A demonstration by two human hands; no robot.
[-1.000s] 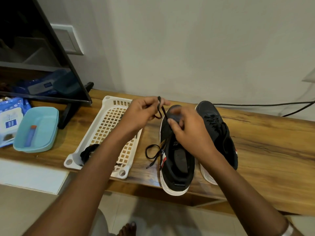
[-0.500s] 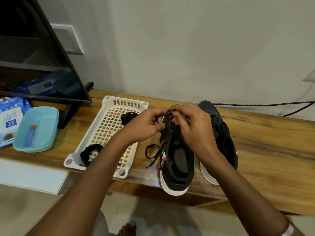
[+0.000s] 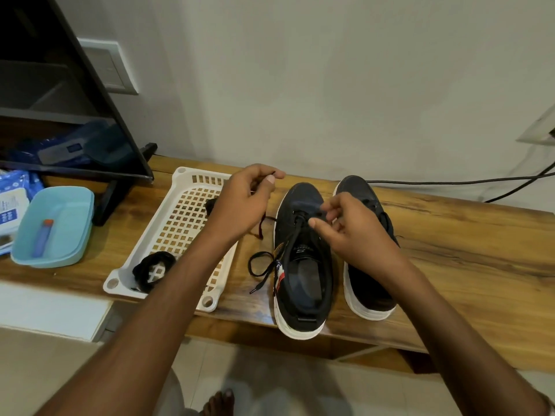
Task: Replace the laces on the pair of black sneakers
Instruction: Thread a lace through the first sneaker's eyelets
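Observation:
Two black sneakers with white soles stand side by side on the wooden bench (image 3: 450,259). The left sneaker (image 3: 303,274) has a black lace (image 3: 262,265) trailing from its side in a loop onto the bench. My left hand (image 3: 246,202) is raised left of that sneaker's toe and pinches a lace end, which hangs below it. My right hand (image 3: 354,232) hovers over the front eyelets of the left sneaker with thumb and fingers apart, and it partly hides the right sneaker (image 3: 369,283).
A white plastic basket (image 3: 180,232) left of the shoes holds a coiled black lace (image 3: 153,271) and another dark bundle (image 3: 212,204). Further left are a teal tray (image 3: 72,211) and a TV (image 3: 60,85). Cables (image 3: 450,182) run behind the shoes. The bench's front edge is close.
Both hands were together at the left sneaker's front eyelets. My left hand has since drawn the lace end up and to the left, and my right hand's fingers have spread apart.

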